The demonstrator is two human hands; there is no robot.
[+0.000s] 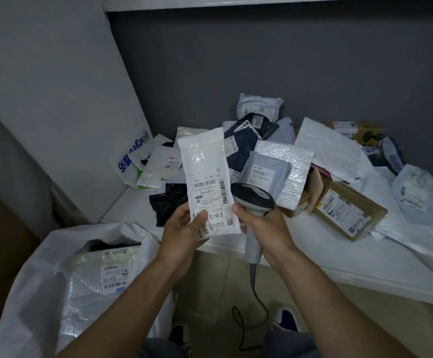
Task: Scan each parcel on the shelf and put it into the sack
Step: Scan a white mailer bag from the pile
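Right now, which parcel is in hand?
The long white mailer, label toward the camera: the left hand holds its lower end, beside the scanner in the right hand. The rest lie on the shelf or in the sack.
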